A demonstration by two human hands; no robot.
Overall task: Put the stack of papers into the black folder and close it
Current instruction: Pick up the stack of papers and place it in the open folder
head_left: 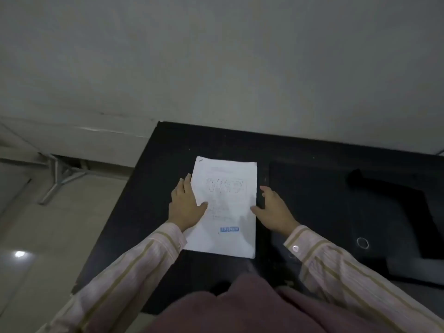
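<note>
A stack of white papers (225,212) with a blue "REJECTED" stamp lies flat on the black table (168,150). My left hand (185,205) rests along the stack's left edge, fingers stretched out and thumb on the top sheet. My right hand (274,210) lies on the table beside the stack's right edge, with the thumb tip touching that edge. The black folder (312,200) lies flat on the table just right of my right hand. It is hard to make out against the dark table. I cannot tell whether it lies open.
A round metal ring (362,242) shows on a dark panel at the far right. A grey wall stands behind the table. Left of the table is pale tiled floor with a metal stand leg (60,179). The table's left edge is near my left arm.
</note>
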